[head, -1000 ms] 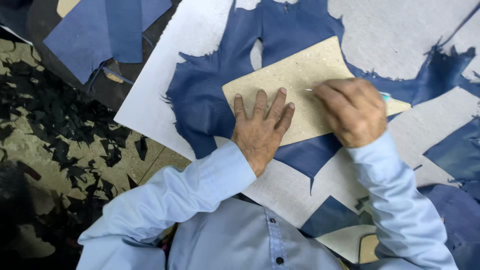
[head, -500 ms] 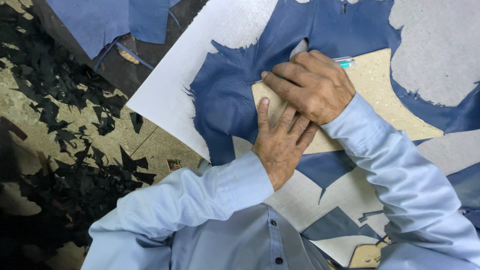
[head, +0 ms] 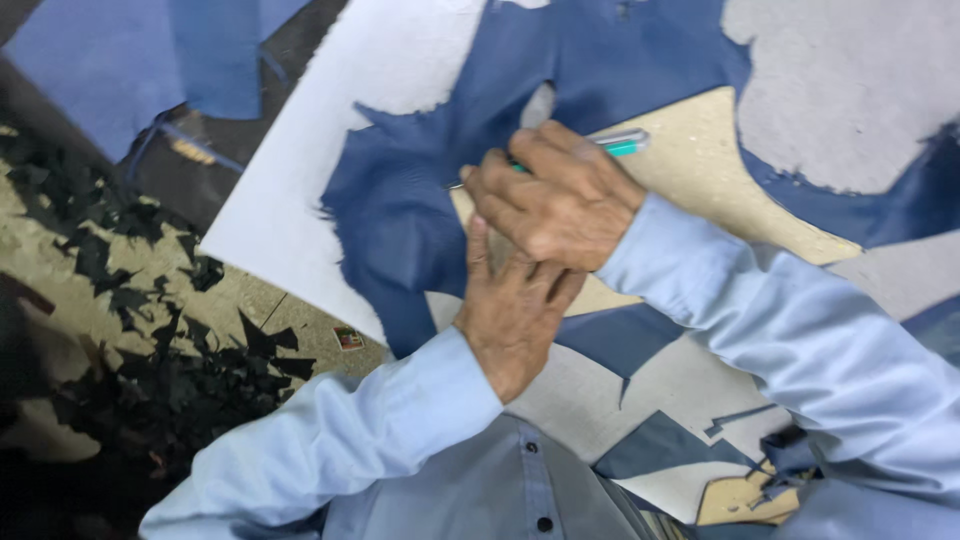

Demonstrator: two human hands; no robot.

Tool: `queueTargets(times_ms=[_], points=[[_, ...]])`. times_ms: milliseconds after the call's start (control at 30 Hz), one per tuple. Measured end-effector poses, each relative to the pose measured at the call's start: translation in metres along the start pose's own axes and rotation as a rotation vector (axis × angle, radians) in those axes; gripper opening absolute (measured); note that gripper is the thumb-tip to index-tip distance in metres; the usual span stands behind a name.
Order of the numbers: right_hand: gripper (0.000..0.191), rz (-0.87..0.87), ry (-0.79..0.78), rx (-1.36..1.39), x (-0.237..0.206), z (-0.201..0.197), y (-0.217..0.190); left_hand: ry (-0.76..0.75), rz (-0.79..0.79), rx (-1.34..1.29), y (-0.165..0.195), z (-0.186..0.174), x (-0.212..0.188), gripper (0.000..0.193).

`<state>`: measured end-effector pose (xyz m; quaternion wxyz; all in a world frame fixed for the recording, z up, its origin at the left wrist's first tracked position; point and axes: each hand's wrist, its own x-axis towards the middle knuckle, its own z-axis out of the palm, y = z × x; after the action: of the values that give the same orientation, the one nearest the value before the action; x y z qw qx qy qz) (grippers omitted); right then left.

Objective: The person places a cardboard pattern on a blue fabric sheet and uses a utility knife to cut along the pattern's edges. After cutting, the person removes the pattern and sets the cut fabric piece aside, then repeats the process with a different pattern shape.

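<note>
Left hand (head: pixel 510 315) is lying flat and released, fingers spread, pressing the tan flat cardboard template (head: pixel 720 190) down onto the ragged-edged dark blue leather piece (head: pixel 410 200). Half a second ago it was sitting at about the same spot; a second ago both hands were resting apart on the template, so the two hands have been closing in on each other. Just above and partly over its fingers, the right hand (head: pixel 555 195) is clenching a pen with a clear and teal barrel (head: pixel 620 143), whose tip is touching the template's left edge, where the leather is showing beside it. Since a second ago this hand has been travelling from the template's right end to its left end, which suggests, as a judgement, that the outline is being traced around the template and is now reaching the far side.

Counting: one template under the hands, one pen, one blue leather piece under it, one white sheet (head: pixel 330 130) beneath that on the table. Left of the left hand, many small black scraps (head: pixel 150 330) are lying on the floor, too many to count.
</note>
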<state>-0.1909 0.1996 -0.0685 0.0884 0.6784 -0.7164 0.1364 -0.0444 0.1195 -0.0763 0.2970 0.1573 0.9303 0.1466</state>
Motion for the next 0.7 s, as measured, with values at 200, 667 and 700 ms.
queueTargets(times_ms=[200,667,700], points=[[0.032,-0.023,-0.025,-0.088,-0.038,-0.009,0.036,0.245,-0.031,0.13,0.007,-0.005,0.007,0.067],[0.019,0.337,-0.162,-0.438,-0.129,-0.147,0.084,0.077,0.003,0.168,0.014,-0.035,0.0,0.081],[0.012,0.42,-0.057,-0.364,-0.133,-0.139,0.071,0.032,0.009,0.166,0.015,-0.039,-0.001,0.083]])
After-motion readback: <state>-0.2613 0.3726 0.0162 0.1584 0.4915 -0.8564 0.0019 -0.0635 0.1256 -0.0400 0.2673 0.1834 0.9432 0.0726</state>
